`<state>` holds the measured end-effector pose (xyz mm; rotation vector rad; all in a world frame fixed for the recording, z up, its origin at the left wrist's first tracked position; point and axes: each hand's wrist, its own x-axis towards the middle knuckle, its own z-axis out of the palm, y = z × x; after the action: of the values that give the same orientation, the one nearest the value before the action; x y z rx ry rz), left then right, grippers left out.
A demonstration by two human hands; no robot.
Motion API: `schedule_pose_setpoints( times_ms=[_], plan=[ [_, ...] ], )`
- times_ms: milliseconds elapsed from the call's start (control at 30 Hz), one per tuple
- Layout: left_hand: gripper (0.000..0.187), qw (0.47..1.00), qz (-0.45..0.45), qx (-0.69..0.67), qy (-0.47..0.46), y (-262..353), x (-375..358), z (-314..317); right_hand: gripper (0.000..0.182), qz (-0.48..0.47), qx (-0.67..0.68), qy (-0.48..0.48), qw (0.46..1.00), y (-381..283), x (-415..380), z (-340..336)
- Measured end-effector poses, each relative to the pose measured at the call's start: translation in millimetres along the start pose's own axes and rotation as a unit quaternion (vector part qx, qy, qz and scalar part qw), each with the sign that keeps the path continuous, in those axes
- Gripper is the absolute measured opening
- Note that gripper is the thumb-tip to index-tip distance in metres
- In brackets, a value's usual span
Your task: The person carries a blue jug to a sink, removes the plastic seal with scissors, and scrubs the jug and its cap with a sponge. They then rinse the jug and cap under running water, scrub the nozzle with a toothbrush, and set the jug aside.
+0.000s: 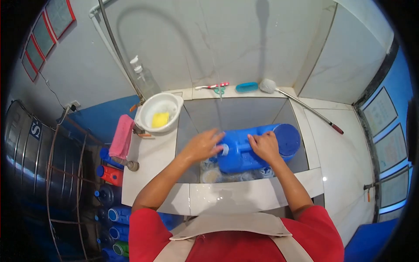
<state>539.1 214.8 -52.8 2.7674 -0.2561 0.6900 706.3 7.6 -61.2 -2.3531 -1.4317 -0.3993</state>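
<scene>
A blue jug (257, 131) lies on its side over the tiled sink (203, 109), its big round blue cap (286, 139) to the right and a small white spout (224, 149) at its left end. My left hand (203, 146) is beside that spout, fingers apart; whether they touch it is hard to tell. My right hand (264, 145) is wrapped over the jug's handle near the big cap. Below the jug, in the sink, several clear plastic items (212, 176) show in part.
On the left counter stand a white basin (174, 102) with a yellow sponge (160, 119), a pump bottle (146, 81) and a pink cloth (121, 136). A blue brush (247, 87) and a long-handled brush (305, 106) lie behind the sink. Several jugs (110, 174) stand lower left.
</scene>
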Motion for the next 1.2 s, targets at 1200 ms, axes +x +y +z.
schedule_pose_setpoints(
  times_ms=[1200],
  plan=[
    [0.047,0.946,-0.243,-0.037,-0.211,78,-9,16,0.039,0.029,0.056,0.012,0.998,-8,-59,-10]
  ],
)
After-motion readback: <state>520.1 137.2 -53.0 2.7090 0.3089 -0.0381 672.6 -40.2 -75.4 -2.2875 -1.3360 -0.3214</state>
